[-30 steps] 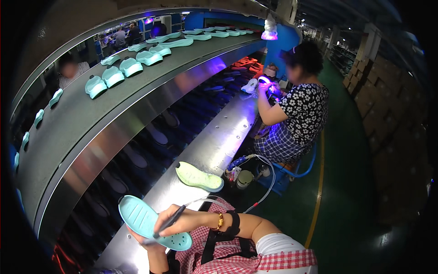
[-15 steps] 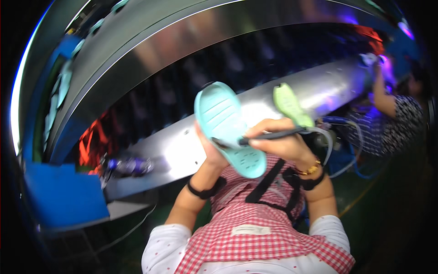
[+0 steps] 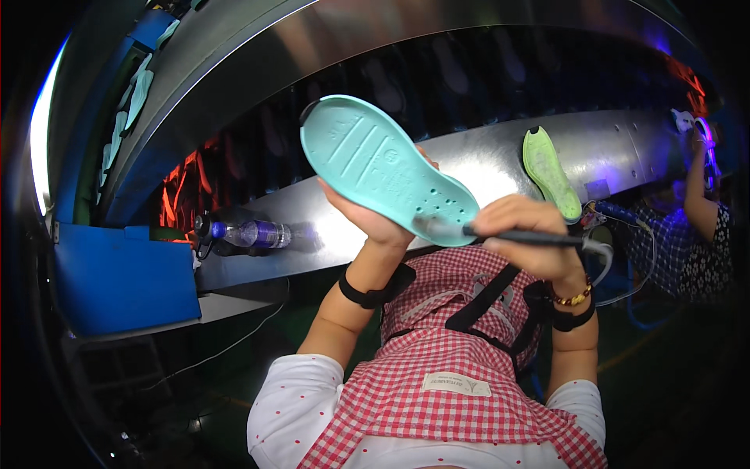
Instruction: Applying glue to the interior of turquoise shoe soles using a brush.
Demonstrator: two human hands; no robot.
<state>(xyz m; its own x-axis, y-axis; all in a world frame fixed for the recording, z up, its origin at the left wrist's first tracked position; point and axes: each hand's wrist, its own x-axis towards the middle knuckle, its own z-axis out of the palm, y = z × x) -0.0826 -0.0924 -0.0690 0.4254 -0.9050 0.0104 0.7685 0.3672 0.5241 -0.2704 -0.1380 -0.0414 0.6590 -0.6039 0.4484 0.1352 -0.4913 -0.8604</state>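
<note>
Turquoise sole [image 3: 375, 164] cupped in left hand [image 3: 373, 222]; right hand [image 3: 535, 216] gripping black tool [image 3: 556, 238].

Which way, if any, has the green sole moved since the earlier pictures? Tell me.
No: against the metal bench, the green sole lies where it did, dark tip toward the bench's far edge.

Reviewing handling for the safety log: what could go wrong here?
The turquoise sole, held from below by the left hand, might slip if the dark-handled tool presses hard on its perforated end. The pale tube at the tool's rear could snag as the right hand moves. That hand might also knock the light green sole on the metal bench.
</note>
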